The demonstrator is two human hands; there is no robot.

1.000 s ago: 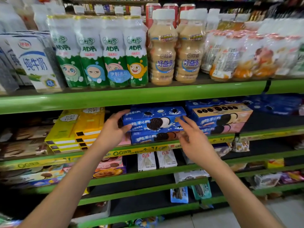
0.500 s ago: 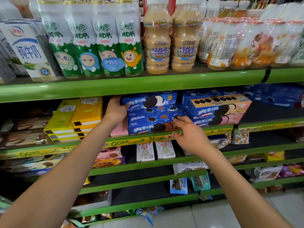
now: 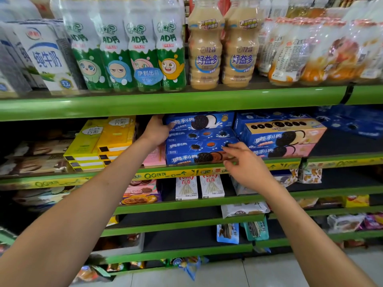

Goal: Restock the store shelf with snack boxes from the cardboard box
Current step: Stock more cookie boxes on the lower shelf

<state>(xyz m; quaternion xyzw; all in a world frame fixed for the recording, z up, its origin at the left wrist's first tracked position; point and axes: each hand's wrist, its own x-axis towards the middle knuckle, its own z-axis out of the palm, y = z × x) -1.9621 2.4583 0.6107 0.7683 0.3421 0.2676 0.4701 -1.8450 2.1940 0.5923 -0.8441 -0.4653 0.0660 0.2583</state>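
A stack of blue cookie boxes sits on the second green shelf [image 3: 186, 172]. The top blue box [image 3: 199, 121] lies on a second box [image 3: 201, 134] and a bottom box [image 3: 199, 151]. My left hand [image 3: 156, 129] grips the left end of the top box, just under the upper shelf. My right hand [image 3: 242, 162] touches the right front corner of the bottom box with loosely bent fingers. The cardboard box is out of view.
Beside the stack on its right stand more cookie boxes [image 3: 284, 137]; yellow boxes [image 3: 101, 139] and a pink box [image 3: 154, 157] lie on its left. Milk drink bottles [image 3: 128, 54] fill the upper shelf. Small white stick-snack boxes [image 3: 199, 186] and bags hang lower.
The top blue box has been pushed further back and up onto the stack. My left hand moved with it to its left end; my right hand stayed at the bottom box's corner.
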